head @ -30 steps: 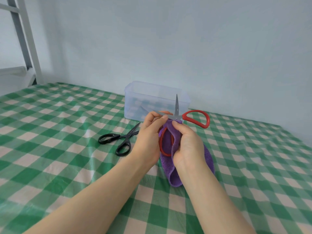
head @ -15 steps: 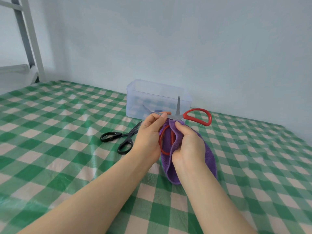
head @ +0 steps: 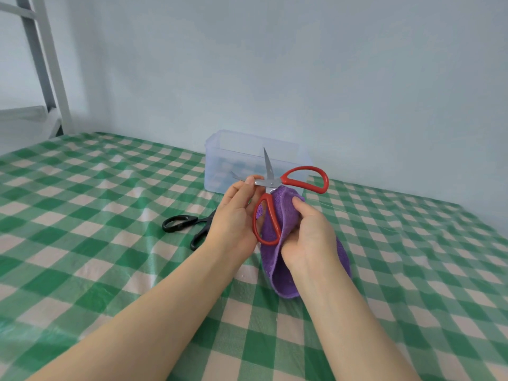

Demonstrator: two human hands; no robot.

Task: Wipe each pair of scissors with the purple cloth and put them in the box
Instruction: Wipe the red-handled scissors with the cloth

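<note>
Both forearms are reaching in from 6 o'clock and meeting over the middle of the table. The left hand (head: 236, 218) is standing upright with its palm facing 3 o'clock, fingers curled, pinching 1 blade of the red scissors (head: 275, 183) at its fingertips. The right hand (head: 310, 237) is curling around a fold of the purple cloth (head: 280, 270), with the thumb on top pressing the cloth against the scissors just below the pivot.

The black scissors (head: 181, 224) are lying on the green-checked tablecloth (head: 82, 243) at 9 o'clock of the left hand, their blades disappearing behind that wrist. The clear box (head: 220, 166) is sitting at 12 o'clock of the hands, near the wall, and the raised blades are overlapping it. A grey-white ladder frame (head: 46, 64) is standing at 10 o'clock.

The red scissors are being held off the table, spread wide. 1 blade is pointing to 12 o'clock and the other is running to 9 o'clock under the left fingertips. 1 handle loop is sticking out free at 3 o'clock above the right thumb. The other loop is hanging to 6 o'clock between the 2 hands, against the cloth. The cloth is drooping from the right hand toward the tablecloth.
</note>
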